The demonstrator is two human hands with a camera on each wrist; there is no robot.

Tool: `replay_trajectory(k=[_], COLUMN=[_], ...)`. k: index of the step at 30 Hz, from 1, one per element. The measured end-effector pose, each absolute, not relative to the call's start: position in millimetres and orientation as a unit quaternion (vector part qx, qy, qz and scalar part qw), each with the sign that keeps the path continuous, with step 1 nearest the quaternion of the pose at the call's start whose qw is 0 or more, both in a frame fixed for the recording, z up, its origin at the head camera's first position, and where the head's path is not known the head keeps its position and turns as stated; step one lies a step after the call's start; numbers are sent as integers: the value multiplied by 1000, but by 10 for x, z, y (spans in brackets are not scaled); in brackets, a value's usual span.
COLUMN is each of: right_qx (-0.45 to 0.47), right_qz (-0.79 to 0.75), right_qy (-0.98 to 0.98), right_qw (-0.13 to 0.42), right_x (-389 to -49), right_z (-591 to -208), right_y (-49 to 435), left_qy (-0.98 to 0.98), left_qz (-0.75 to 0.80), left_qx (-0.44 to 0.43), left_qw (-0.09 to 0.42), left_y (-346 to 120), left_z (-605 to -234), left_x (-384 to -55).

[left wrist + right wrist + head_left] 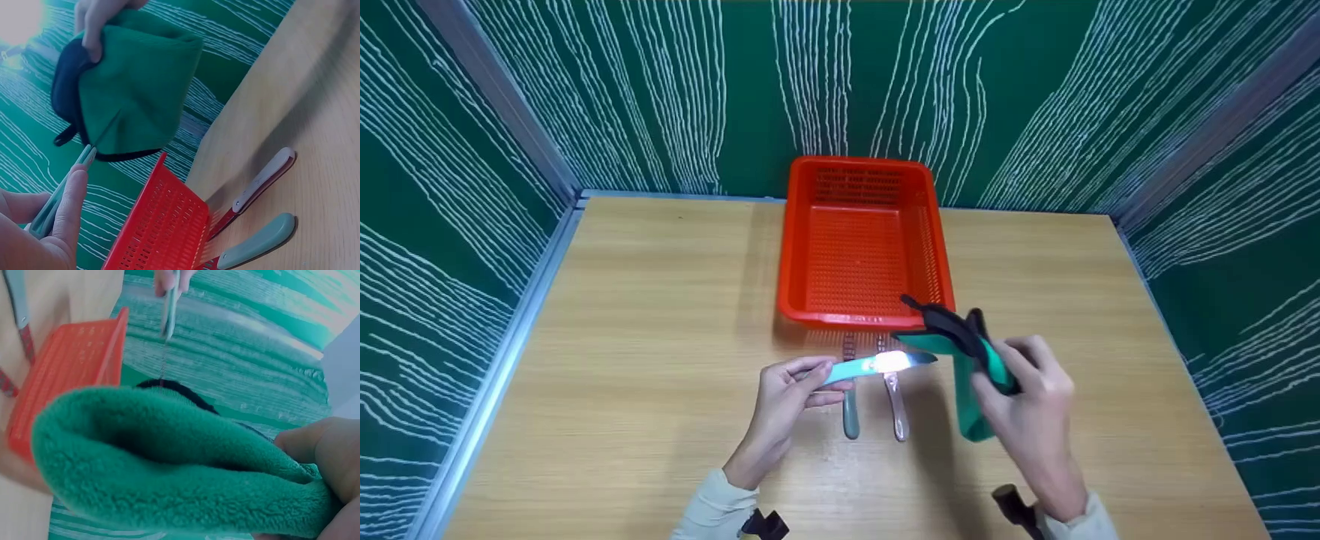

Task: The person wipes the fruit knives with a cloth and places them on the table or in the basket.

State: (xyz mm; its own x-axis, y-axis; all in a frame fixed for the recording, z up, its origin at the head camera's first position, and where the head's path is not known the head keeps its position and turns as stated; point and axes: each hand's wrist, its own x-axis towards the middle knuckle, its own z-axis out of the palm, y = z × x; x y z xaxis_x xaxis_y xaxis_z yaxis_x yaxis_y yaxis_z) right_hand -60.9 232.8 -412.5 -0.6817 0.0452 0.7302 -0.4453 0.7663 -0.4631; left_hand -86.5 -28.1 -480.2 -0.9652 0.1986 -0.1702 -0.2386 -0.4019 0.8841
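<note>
I see the left hand (791, 390) pinching a knife (877, 365) by its smooth pale-green handle above the wood-grained table (675, 300), near a slotted red plastic basket (793, 255); the right hand (1031, 390) grips a fuzzy, dark-edged green cloth (138, 90).

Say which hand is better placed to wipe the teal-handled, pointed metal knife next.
Probably the right hand: it holds the folded, fuzzy green cloth with black edging near the knife's blade, while the left hand holds the knife's teal handle.
</note>
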Motion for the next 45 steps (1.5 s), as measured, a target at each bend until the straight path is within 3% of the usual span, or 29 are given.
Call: replay_trajectory(k=[4, 10, 14, 33, 45], right_qx=[147, 193, 203, 193, 140], right_qz=[312, 254, 212, 195, 265], right_qy=[-869, -915, -932, -927, -911], right_qw=[356, 246, 213, 258, 282], right_x=[-622, -591, -570, -633, -633], right_z=[-4145, -4278, -4371, -4507, -4425], right_y=[2078, 1773, 1709, 2016, 2372], left_qy=[528, 501, 497, 490, 517], left_qz=[838, 853, 855, 857, 847], left_qx=[-18, -5, -4, -11, 5], left_qw=[136, 147, 150, 159, 123], left_y=[-269, -252, -265, -298, -343], left_z=[-4789, -4745, -4732, -4718, -4672], left_x=[-864, -872, -870, -888, -873])
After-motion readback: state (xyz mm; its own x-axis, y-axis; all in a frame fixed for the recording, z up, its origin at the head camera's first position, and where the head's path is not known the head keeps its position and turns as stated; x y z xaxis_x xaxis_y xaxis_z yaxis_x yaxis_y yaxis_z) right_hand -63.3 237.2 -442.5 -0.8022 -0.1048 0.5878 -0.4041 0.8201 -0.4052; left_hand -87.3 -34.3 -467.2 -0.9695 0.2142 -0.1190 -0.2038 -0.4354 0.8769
